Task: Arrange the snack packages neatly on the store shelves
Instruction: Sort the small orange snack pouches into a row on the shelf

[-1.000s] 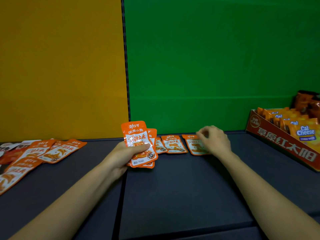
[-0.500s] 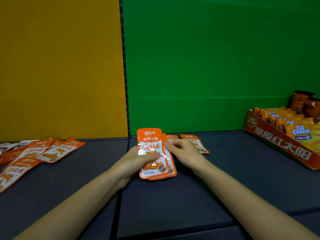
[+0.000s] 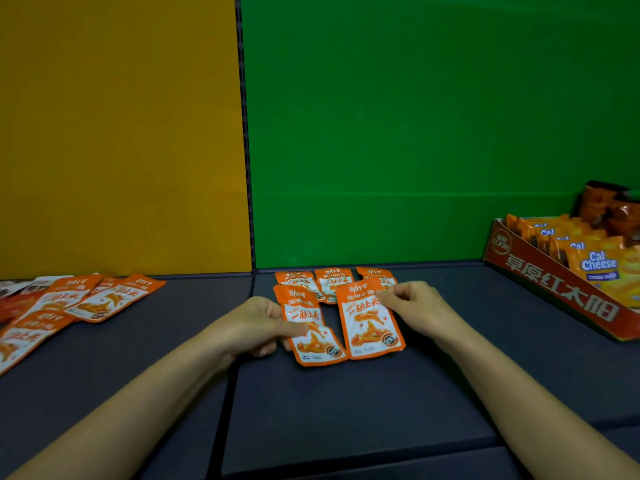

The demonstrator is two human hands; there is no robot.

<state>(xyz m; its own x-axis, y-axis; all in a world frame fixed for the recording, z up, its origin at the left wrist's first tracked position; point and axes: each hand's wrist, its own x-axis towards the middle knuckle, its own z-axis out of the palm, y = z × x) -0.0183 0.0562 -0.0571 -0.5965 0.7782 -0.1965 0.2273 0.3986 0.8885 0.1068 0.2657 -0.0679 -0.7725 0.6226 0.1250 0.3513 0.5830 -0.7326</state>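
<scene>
At the right fingers, a single orange fish-snack packet is pinched by its upper right edge, with the right hand curled behind it. Half a second ago that packet was at the front of the stack held in the left hand, and both hands met on it. Now it has been drawn off to the right and sits face-up, low over the shelf; whether it touches the shelf I cannot tell. The left hand grips what remains of the stack, thumb across the printed face and the other fingers curled beneath. How many packets are left in it is not clear. The drawn-off packet and the stack sit side by side, edges just apart.

Just beyond them, near the green back panel, three packets of the same kind lie flat in a far row. The rightmost is the one the right hand was setting down a second ago. My reading is that the row fills from left to right. The drawn-off packet looks next to be laid, either at the row's right end or as the start of a nearer row.

Well to the left, a loose pile of the same packets lies fanned and untidy, so much of the arranging seems still to do. At the far right stands a Cal Cheese display box.
</scene>
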